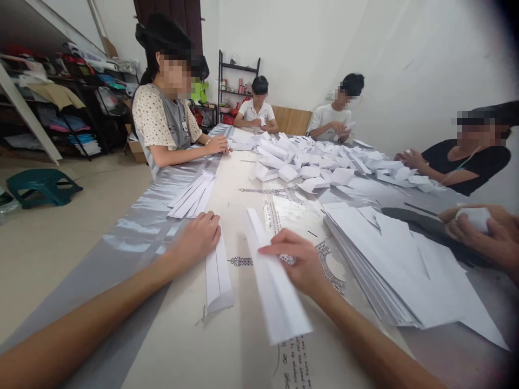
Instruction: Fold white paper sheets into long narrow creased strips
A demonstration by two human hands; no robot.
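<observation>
My left hand (201, 235) rests with curled fingers on the upper end of a folded paper strip (219, 278), which lies lengthwise on the table. To its right, my right hand (302, 259) grips a second folded paper (278, 302) between thumb and fingers, index finger stretched along it. This paper is slightly blurred and tilted over the printed tablecloth. Just beyond my left hand lies a small fan of folded strips (192, 195).
A thick stack of white sheets (397, 265) lies to my right. Farther back spreads a heap of folded paper pieces (308, 162). Several people sit around the table; one co-worker's hands (498, 232) hold folded paper at right. A green stool (42, 183) stands on the floor.
</observation>
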